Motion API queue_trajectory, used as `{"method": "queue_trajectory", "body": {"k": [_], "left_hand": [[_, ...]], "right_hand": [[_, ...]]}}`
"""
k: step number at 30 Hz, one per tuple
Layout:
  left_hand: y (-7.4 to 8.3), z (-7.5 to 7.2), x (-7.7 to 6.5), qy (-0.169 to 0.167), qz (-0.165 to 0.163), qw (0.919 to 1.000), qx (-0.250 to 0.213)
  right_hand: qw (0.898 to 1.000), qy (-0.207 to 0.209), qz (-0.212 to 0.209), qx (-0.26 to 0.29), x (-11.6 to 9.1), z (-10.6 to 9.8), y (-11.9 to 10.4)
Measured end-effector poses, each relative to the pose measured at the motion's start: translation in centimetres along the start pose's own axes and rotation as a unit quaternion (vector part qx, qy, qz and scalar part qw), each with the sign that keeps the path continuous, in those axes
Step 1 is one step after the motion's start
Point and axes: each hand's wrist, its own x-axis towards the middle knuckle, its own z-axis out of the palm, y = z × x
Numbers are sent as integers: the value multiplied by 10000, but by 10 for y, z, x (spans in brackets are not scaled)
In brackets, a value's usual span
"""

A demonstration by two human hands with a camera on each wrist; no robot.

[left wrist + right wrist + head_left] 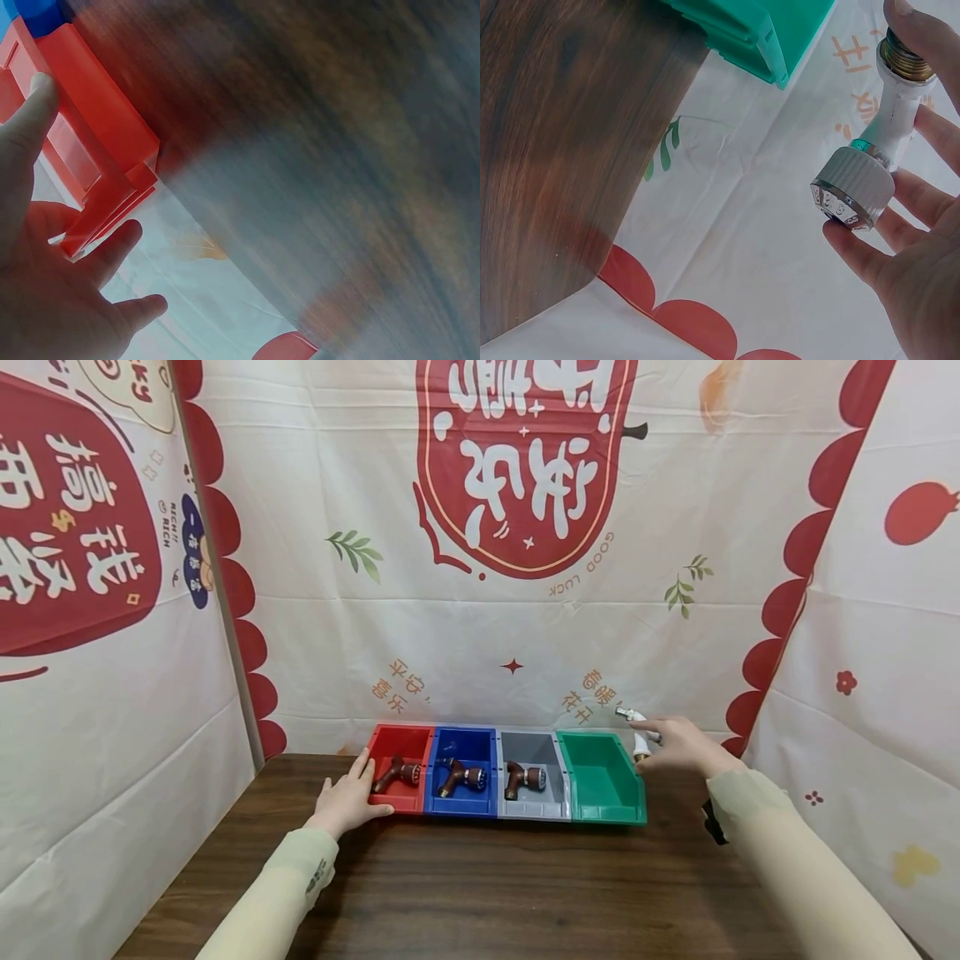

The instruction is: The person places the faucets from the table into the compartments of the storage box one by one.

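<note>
My right hand [678, 745] holds a white faucet [640, 735] just above and right of the green bin [600, 781]. In the right wrist view, the faucet [889, 124] shows a brass threaded end near the thumb and a ribbed round knob [853, 187] against the fingers. My left hand [347, 797] touches the left side of the red bin [382, 735]; the left wrist view shows its thumb on the bin's rim and other fingers spread. Dark brown faucets lie in three bins: one faucet [397, 774] in red, another [459, 777] in blue, a third [523, 779] in grey.
The red, blue [465, 810], grey [532, 812] and green bins stand side by side on a dark wooden table [480, 885]. Printed white cloth [480, 635] hangs close behind them and at both sides.
</note>
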Motion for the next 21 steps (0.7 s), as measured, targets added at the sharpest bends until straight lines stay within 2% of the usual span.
{"method": "queue_trajectory", "body": {"k": [21], "left_hand": [[2,0,0,-14,-96,10000,-5]], "right_hand": [[9999,-60,-137,-25,3,4,-7]]}}
